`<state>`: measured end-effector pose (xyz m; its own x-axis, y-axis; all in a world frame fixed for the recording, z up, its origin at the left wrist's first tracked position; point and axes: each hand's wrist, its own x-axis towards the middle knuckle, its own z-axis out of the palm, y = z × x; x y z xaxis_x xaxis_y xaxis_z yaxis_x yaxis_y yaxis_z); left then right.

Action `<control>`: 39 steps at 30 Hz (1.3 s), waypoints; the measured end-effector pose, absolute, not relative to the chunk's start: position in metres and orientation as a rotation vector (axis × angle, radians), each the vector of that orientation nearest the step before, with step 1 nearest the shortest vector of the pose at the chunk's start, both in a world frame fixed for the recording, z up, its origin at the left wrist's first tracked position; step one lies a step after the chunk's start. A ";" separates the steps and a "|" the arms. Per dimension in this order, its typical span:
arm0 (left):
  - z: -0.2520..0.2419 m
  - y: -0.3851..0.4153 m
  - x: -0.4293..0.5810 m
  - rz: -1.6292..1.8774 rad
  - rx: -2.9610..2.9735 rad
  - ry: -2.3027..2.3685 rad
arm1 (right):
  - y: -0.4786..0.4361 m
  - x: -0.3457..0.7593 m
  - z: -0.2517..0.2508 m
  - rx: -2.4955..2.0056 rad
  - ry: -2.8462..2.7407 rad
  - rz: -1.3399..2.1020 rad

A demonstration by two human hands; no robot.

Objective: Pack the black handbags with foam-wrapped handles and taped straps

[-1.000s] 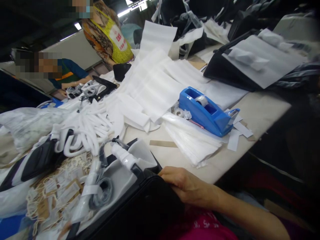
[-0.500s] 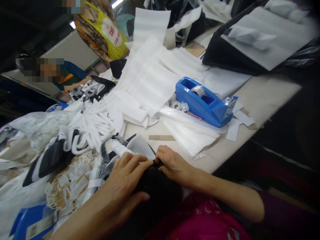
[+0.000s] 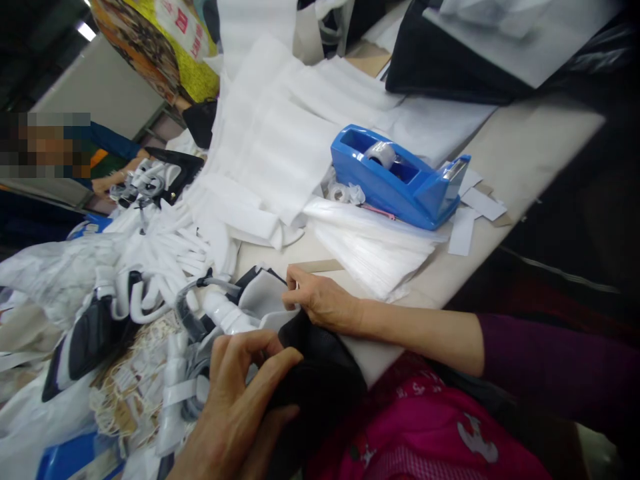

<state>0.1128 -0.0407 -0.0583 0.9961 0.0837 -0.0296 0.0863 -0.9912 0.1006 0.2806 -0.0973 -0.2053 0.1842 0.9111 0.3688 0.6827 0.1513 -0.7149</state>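
A dark, soft black bag (image 3: 320,373) lies at the table's front edge, against the pink apron. My right hand (image 3: 320,300) pinches the far part of its rim between thumb and fingers. At the bag's near left side is my left hand (image 3: 240,393), its bent fingers and thumb gripping the black material. Just beyond both hands, white foam lining (image 3: 263,293) and a white-wrapped handle (image 3: 227,312) stick out. The inside of the bag is too dark to make out.
A blue tape dispenser (image 3: 395,177) stands beside a stack of thin white sheets (image 3: 375,247). White foam sheets (image 3: 280,127) cover the middle. Stringed tags (image 3: 133,367) and wrapped handles lie at left. A black bag (image 3: 450,60) sits at the far right; two people are across the table.
My hands have moved apart: the right shifted left and up along the rim, the left moved down. More of the black material shows between them. The camera view has shifted too.
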 end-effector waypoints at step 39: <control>-0.079 -0.067 0.126 0.115 2.968 -0.219 | -0.113 0.266 -0.192 -1.366 -0.927 0.979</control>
<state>0.1264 -0.0673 -0.0792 0.9863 -0.1392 0.0884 -0.1518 -0.9760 0.1563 0.2659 -0.1128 -0.1919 0.3380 0.9406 -0.0328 -0.0179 -0.0285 -0.9994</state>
